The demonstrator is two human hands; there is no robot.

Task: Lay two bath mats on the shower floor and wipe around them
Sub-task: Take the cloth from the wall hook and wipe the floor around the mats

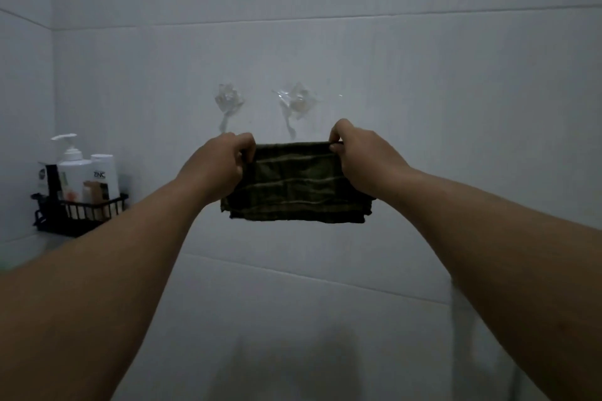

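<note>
A dark green cloth (294,184) with pale stripes, folded to a small rectangle, hangs in front of the white tiled wall at chest height. My left hand (218,166) pinches its upper left corner and my right hand (361,163) pinches its upper right corner, stretching the top edge level between them. Just above the cloth, two clear stick-on hooks (228,104) (296,104) are fixed to the wall. No bath mat and no shower floor are in view.
A black wire caddy (81,208) is mounted in the left corner, holding a white pump bottle (73,169), a second white bottle (106,176) and smaller items. A faint hose-like line (454,312) runs down the wall at lower right.
</note>
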